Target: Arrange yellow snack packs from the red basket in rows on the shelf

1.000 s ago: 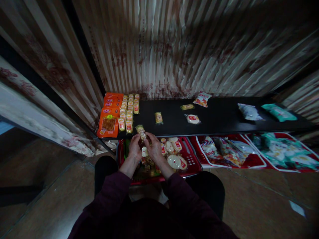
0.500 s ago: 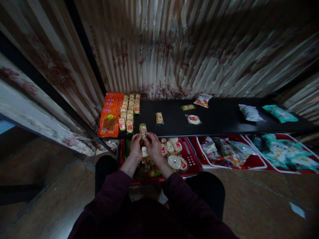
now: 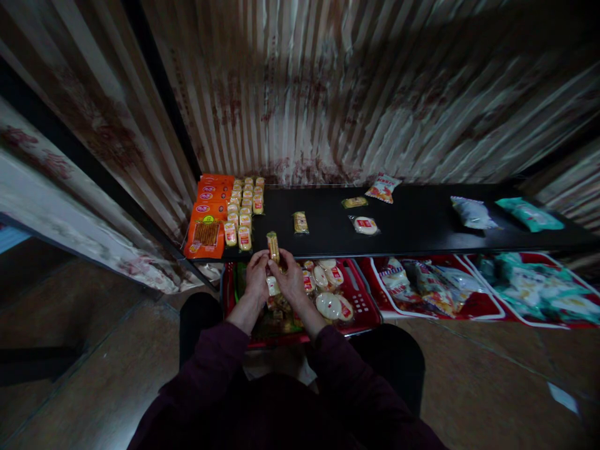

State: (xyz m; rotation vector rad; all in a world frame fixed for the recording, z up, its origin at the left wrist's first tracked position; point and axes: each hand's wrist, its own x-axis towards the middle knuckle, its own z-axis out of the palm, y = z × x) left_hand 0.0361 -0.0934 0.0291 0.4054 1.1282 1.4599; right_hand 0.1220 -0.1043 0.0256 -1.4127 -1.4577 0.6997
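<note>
Between my left hand (image 3: 257, 272) and my right hand (image 3: 289, 277) is a small wrapped snack (image 3: 273, 245), pinched at its lower end by the fingers of both. It stands on end, its narrow side facing me, at the front edge of the black shelf (image 3: 323, 240). Both hands are over a red basket (image 3: 363, 294) of wrapped snacks. On the shelf ahead lies a similar wrapped snack (image 3: 300, 222). Rows of small yellow packs (image 3: 244, 219) stand to the left, beside orange snack bags (image 3: 206, 219).
Farther right on the shelf lie a round white packaged snack (image 3: 364, 225), a flat wrapped snack (image 3: 355, 202), a red-and-white bag (image 3: 382, 187), a silvery bag (image 3: 471, 213) and a green bag (image 3: 529, 214). Two more baskets hold bags below. A dark post (image 3: 162, 94) rises at the left.
Both hands have turned the wrapped snack, so its narrow side now faces me instead of its broad face. The hands stay in nearly the same place.
</note>
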